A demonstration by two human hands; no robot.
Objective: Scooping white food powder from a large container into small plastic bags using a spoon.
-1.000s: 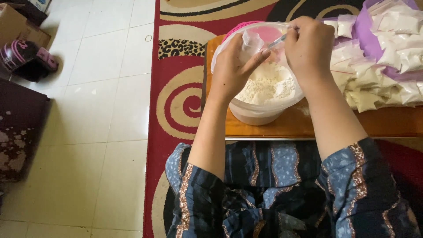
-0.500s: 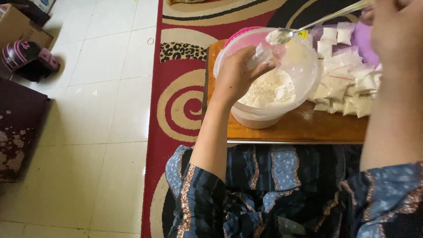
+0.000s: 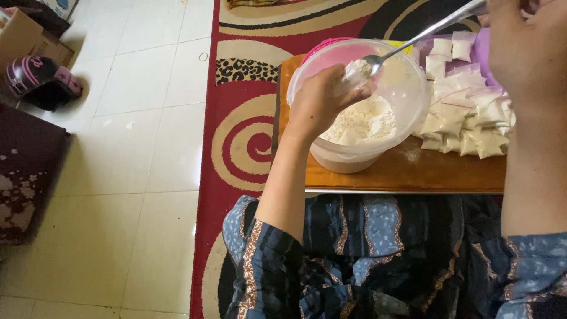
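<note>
A clear plastic tub (image 3: 407,77) of white powder (image 3: 360,121) stands on a low wooden table (image 3: 413,171). Over the tub, my left hand (image 3: 319,100) pinches a small clear plastic bag (image 3: 353,72) open. My right hand (image 3: 522,41), close to the camera at the upper right, holds a metal spoon (image 3: 425,34) by its handle. The spoon's bowl, heaped with powder, sits at the mouth of the bag. Right of the tub lies a pile of filled small bags (image 3: 466,112).
The table stands on a red patterned rug (image 3: 242,136) in front of my lap. White floor tiles (image 3: 136,147) lie to the left, with a dark helmet (image 3: 38,82), a cardboard box (image 3: 23,35) and dark furniture (image 3: 26,177). A pink basket rim (image 3: 325,46) shows behind the tub.
My right hand has risen up and to the right, away from the tub, lifting the spoon loaded with powder to the bag. My left hand stays over the tub with the bag.
</note>
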